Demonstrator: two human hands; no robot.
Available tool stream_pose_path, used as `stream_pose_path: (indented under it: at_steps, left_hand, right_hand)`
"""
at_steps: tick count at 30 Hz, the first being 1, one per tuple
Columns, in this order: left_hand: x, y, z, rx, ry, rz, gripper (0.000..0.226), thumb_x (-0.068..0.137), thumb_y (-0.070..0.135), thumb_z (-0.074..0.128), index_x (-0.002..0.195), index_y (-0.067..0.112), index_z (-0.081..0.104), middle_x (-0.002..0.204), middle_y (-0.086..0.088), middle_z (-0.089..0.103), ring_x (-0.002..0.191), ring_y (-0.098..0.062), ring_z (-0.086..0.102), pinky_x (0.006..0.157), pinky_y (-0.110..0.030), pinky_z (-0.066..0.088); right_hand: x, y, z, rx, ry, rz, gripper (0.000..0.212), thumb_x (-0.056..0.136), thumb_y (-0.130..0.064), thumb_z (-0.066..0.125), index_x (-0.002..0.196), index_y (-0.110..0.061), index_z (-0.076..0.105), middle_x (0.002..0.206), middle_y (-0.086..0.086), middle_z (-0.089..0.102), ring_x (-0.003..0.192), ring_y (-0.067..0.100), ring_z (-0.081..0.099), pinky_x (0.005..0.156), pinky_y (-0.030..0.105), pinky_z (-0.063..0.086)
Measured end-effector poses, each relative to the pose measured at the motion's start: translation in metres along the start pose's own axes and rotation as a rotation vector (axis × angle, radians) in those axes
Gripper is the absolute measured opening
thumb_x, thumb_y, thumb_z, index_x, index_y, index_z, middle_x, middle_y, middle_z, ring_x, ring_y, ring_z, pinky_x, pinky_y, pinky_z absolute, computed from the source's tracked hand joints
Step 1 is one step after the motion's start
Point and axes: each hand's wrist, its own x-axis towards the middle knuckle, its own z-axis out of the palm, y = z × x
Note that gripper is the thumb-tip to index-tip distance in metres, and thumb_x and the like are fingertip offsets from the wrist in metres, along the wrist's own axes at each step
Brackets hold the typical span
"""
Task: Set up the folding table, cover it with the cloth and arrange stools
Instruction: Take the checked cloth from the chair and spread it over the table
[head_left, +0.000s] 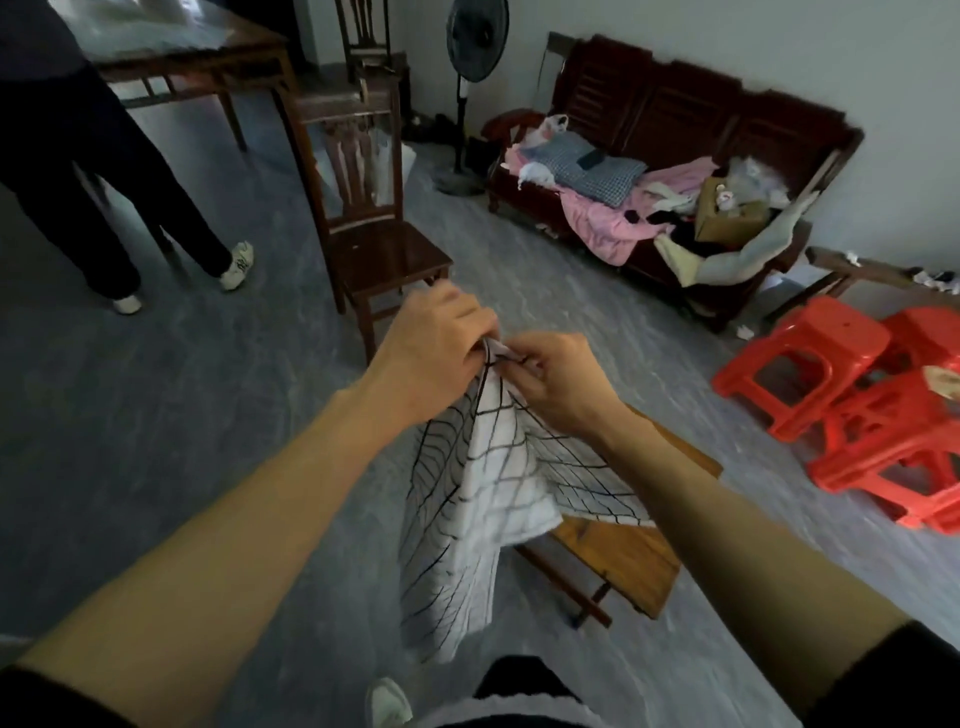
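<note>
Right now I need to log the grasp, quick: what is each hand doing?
Left hand: fingers curled round the top edge of the checked cloth.
Right hand: fingers pinching the same edge, beside the left hand.

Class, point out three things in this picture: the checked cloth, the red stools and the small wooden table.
checked cloth (483, 499): head view, on its hanging white middle fold.
red stools (831, 332): head view, on the nearest stool's seat top.
small wooden table (623, 561): head view, on its bare top board.
</note>
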Motion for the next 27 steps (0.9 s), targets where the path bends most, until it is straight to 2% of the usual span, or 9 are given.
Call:
stream_pose_path:
  at_steps: [2,5,8,11,16,18,20,23,27]
  left_hand:
    - [0.008,-0.019,0.003,0.018,0.134,-0.083,0.027,0.074,0.027,0.069,0.097,0.018,0.060,0.107,-0.001,0.060,0.104,-0.025,0.048,0.078,-0.037,0.040]
    - [0.024,-0.044,0.014,0.001,0.246,-0.223,0.030,0.070,0.028,0.075,0.085,0.016,0.053,0.097,-0.004,0.052,0.087,-0.021,0.046,0.066,-0.036,0.045]
    - [0.047,-0.075,0.034,-0.011,0.163,-0.257,0.021,0.076,0.023,0.073,0.074,0.016,0.053,0.083,-0.001,0.048,0.075,-0.019,0.047,0.055,-0.036,0.045]
    - [0.081,-0.110,0.056,0.006,0.071,-0.222,0.010,0.084,0.026,0.064,0.085,0.016,0.064,0.084,-0.001,0.056,0.080,-0.022,0.051,0.060,-0.034,0.046]
    - [0.156,-0.159,0.097,-0.188,-0.130,-0.159,0.028,0.093,0.033,0.040,0.091,0.015,0.062,0.086,-0.002,0.056,0.080,-0.025,0.055,0.067,-0.040,0.047]
    - [0.187,-0.176,0.110,-0.296,-0.199,-0.166,0.026,0.093,0.040,0.048,0.096,0.019,0.063,0.085,0.001,0.055,0.078,-0.021,0.056,0.069,-0.037,0.047]
    - [0.217,-0.191,0.121,-0.336,-0.253,-0.117,0.028,0.086,0.041,0.063,0.105,0.020,0.065,0.086,0.002,0.057,0.078,-0.017,0.056,0.071,-0.033,0.046]
    - [0.257,-0.206,0.140,-0.461,-0.332,-0.069,0.046,0.076,0.035,0.074,0.117,0.021,0.061,0.084,0.003,0.062,0.073,-0.014,0.058,0.070,-0.033,0.050]
    - [0.297,-0.220,0.178,-0.595,-0.361,-0.055,0.050,0.077,0.017,0.077,0.121,0.026,0.053,0.070,0.014,0.055,0.065,-0.004,0.056,0.061,-0.018,0.041]
  right_hand:
    - [0.021,0.005,0.010,0.008,0.017,0.019,0.013,0.089,-0.019,0.064,0.082,-0.010,0.070,0.065,-0.005,0.058,0.060,0.010,0.051,0.058,0.030,0.040]
    - [0.054,0.013,0.025,0.006,0.033,0.046,0.013,0.088,-0.018,0.064,0.080,-0.009,0.069,0.066,-0.002,0.059,0.063,0.016,0.053,0.059,0.034,0.043]
    - [0.093,0.027,0.037,0.015,0.067,0.068,0.019,0.088,-0.016,0.065,0.070,-0.010,0.062,0.063,0.000,0.058,0.061,0.019,0.053,0.059,0.037,0.044]
    - [0.135,0.051,0.049,0.058,0.113,0.101,0.021,0.087,-0.014,0.065,0.067,-0.010,0.061,0.059,0.002,0.057,0.058,0.019,0.051,0.058,0.038,0.043]
    - [0.209,0.100,0.062,0.144,0.215,0.128,0.028,0.084,-0.007,0.062,0.061,-0.019,0.054,0.055,-0.006,0.051,0.054,0.013,0.046,0.055,0.032,0.039]
    - [0.236,0.120,0.061,0.157,0.242,0.173,0.041,0.082,-0.004,0.062,0.061,-0.035,0.046,0.053,-0.014,0.046,0.053,0.006,0.046,0.055,0.021,0.034]
    - [0.256,0.138,0.056,0.143,0.278,0.216,0.042,0.081,-0.002,0.063,0.064,-0.037,0.048,0.052,-0.017,0.044,0.054,0.003,0.046,0.056,0.016,0.030]
    - [0.280,0.167,0.050,0.129,0.308,0.288,0.019,0.085,-0.008,0.063,0.070,-0.019,0.064,0.056,-0.009,0.054,0.055,0.011,0.049,0.054,0.026,0.037]
    - [0.313,0.197,0.045,0.062,0.377,0.377,0.016,0.084,-0.012,0.064,0.069,-0.011,0.063,0.058,0.001,0.056,0.056,0.018,0.049,0.055,0.035,0.040]
